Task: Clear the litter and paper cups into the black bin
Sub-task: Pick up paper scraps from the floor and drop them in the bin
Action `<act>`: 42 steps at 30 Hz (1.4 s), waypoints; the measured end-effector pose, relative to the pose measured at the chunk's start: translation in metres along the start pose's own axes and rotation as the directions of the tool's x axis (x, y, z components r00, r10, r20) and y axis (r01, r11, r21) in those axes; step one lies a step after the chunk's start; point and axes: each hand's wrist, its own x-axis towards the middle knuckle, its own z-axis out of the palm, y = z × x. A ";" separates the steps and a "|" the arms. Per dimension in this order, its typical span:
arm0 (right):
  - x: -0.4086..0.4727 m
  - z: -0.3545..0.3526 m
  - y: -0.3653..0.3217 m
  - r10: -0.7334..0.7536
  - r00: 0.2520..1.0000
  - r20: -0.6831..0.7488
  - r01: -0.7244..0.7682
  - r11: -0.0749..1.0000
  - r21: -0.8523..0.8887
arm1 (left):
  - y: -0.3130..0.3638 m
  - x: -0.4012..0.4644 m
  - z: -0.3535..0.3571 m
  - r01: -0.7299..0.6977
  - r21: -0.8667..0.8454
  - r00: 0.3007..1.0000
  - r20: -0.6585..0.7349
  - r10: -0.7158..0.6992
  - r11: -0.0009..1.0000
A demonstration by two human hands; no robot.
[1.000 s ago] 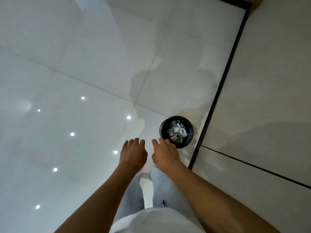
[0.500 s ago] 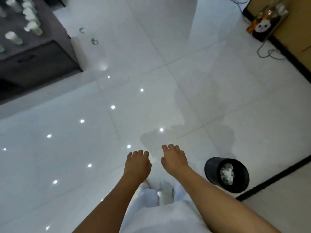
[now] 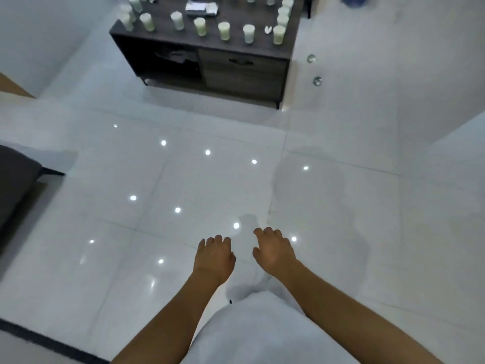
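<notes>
Your left hand (image 3: 214, 258) and right hand (image 3: 273, 252) hang side by side in the lower middle of the frame, backs up, a narrow gap between them. The fingers of both are loosely bent and hold nothing; the fingertips curl down out of your line of sight, so their undersides are hidden. Both forearms run off the bottom edge, with your pale clothing (image 3: 252, 329) between them.

The paper cups (image 3: 225, 30) stand upright in loose rows on the dark wooden table (image 3: 244, 72) at the top centre of the frame, well apart from your hands. The farthest rows are cut off by the top edge, so you cannot count them all. Among them lie a flat whitish packet (image 3: 202, 7) and a small white scrap (image 3: 267, 29), both too blurred to identify. The table's left compartment is open and dark; something crumpled sits in it but is hard to make out.

On the glossy white floor (image 3: 367, 232) to the table's right lie two small round shiny things (image 3: 317, 80). The black bin is nowhere in the frame.
</notes>
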 end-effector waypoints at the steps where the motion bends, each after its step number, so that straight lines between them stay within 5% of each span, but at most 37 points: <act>1: 0.013 -0.007 -0.008 -0.018 1.000 0.020 0.018 1.000 -0.026 | -0.011 0.005 -0.003 0.024 -0.023 1.000 0.000 -0.024 0.999; 20: 0.345 -0.194 -0.184 -0.294 0.924 0.243 0.361 0.880 -0.307 | -0.204 0.221 -0.179 0.329 -0.311 0.926 -0.076 -0.369 0.892; 42: 0.684 -0.289 -0.554 -0.383 0.885 0.263 0.455 0.829 -0.324 | -0.620 0.435 -0.359 0.421 -0.450 0.879 -0.014 -0.478 0.787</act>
